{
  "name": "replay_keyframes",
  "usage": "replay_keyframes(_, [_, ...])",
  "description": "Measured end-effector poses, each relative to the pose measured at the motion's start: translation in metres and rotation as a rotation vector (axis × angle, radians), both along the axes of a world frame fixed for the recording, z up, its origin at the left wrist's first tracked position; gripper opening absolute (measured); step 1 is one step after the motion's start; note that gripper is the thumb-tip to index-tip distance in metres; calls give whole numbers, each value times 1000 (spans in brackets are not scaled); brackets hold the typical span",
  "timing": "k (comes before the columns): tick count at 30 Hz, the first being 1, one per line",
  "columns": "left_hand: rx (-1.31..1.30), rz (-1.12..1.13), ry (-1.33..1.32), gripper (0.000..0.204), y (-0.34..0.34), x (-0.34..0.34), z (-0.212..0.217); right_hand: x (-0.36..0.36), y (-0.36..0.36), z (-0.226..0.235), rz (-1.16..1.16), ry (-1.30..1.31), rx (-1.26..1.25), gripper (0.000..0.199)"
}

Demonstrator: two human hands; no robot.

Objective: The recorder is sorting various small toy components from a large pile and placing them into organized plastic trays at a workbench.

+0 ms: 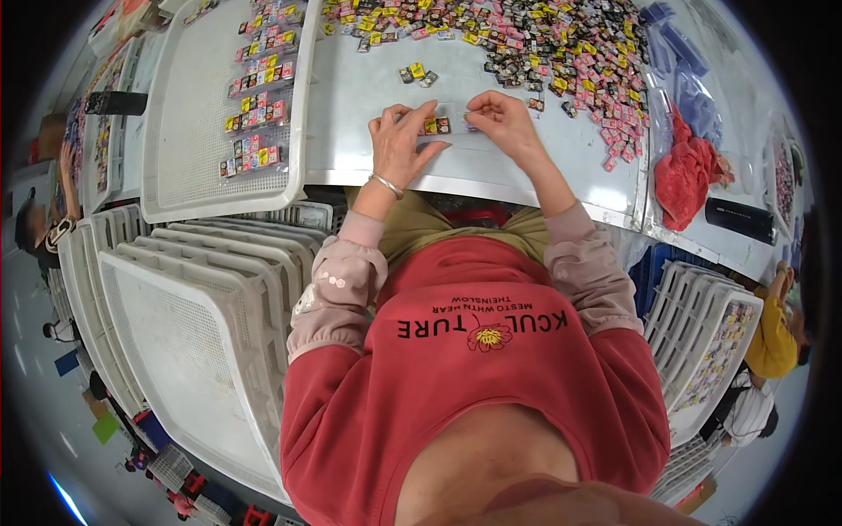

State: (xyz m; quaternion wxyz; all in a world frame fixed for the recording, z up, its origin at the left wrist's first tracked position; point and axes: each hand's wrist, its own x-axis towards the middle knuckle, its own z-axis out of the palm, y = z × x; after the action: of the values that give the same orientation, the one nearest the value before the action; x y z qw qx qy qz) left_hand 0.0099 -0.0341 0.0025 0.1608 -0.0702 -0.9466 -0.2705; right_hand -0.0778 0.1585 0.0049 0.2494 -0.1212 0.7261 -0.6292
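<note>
On the white table, a short row of small yellow, pink and dark printed blocks (434, 126) lies between my hands, with what looks like clear plastic around it. My left hand (396, 147) is beside the row, its thumb and fingers spread around the row's left end. Just to the right, my right hand (502, 124) has its thumb and fingertips pinched together by the plastic's edge; what they grip is too small to make out. Beyond the row sits a small cluster of loose blocks (417, 74).
A large pile of loose blocks (561, 53) covers the table's far right. At left, a white tray (189, 140) holds several bagged block rows (254, 156). Red cloth (684, 171) and a black box (739, 219) lie at right. Stacked trays (175, 307) stand by my left side.
</note>
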Motion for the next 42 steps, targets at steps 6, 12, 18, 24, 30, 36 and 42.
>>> replay_keyframes(6, [-16,-19,85,47,3,1,-6,14,-26,-2,-64,677,382,12])
replay_keyframes(12, [-120,-38,114,35,9,6,-1,33,-28,-11,-105,1054,543,6])
replay_keyframes(18, [-5,-1,168,52,-1,9,0,-7,33,5,-243,588,117,15])
replay_keyframes(24, [75,79,188,55,-8,-2,12,-35,84,-5,-32,1126,639,20])
replay_keyframes(30, [-3,-37,129,48,17,0,1,-24,57,-1,-36,711,449,26])
replay_keyframes(36, [-104,-75,110,36,24,-3,-4,6,3,-3,-30,535,165,18])
replay_keyframes(42, [-78,-69,125,34,26,-1,-4,12,1,-14,-41,748,286,14])
